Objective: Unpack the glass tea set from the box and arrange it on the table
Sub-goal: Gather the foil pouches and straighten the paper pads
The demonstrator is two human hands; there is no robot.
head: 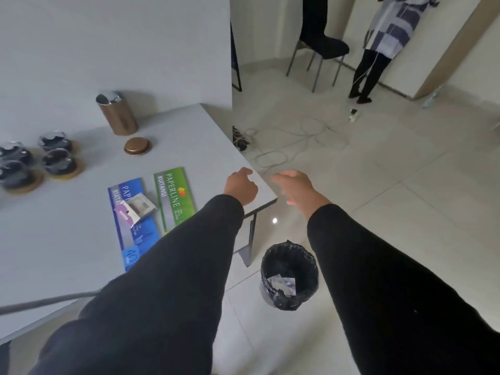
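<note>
Several glass cups [55, 158] with dark contents stand on round wooden coasters at the left of the grey table [67, 239]. A tall copper-coloured canister [117, 112] stands farther back, its round lid [137, 146] lying flat beside it. My left hand [240, 187] hovers over the table's right corner, fingers curled in, nothing visible in it. My right hand [296, 189] is past the table edge, above the floor, fingers apart and empty. No box is in view.
Two receipt books, blue [132, 226] and green [174, 197], lie on the table with small sachets [135, 208] on the blue one. A black-lined bin [289, 276] stands on the floor by the table leg. Cables [284, 142], a chair [322, 50] and a standing person [378, 50] are beyond.
</note>
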